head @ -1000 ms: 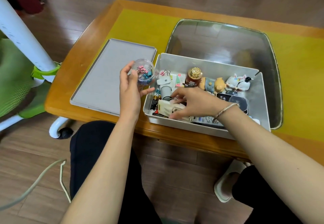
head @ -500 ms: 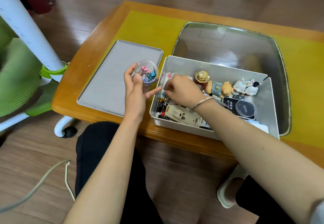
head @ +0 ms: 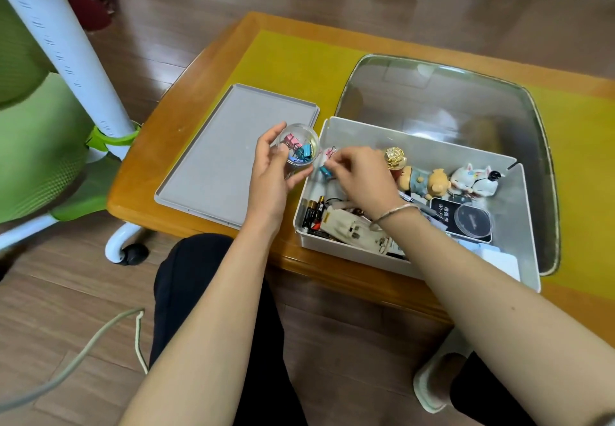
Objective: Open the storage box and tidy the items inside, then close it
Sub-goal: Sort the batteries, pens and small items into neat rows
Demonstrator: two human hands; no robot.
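Note:
The open grey storage box (head: 416, 267) sits at the table's front edge, its flat grey lid (head: 216, 165) lying to its left. My left hand (head: 271, 172) holds a small clear round jar of coloured binder clips (head: 299, 149) just left of the box's corner. My right hand (head: 357, 175) is over the box's left end, fingers pinched on a blue binder clip (head: 325, 171), with a pink clip (head: 330, 152) at the fingertips. Inside lie batteries (head: 312, 214), a beige stapler (head: 349, 227), a gold-capped bottle (head: 394, 158), a bear figurine (head: 424, 183) and a white cat figurine (head: 476, 180).
A large clear tray (head: 442, 92) rests on the yellow mat (head: 289, 62) behind the box. A black card with a round clear lid (head: 464, 220) lies in the box's right part. A green chair with a white post (head: 66, 59) stands left of the table; a cable (head: 83, 352) crosses the floor.
My right hand left the stapler, moved to the box's far left corner and pinched up a blue clip beside the jar. The left hand kept holding the jar.

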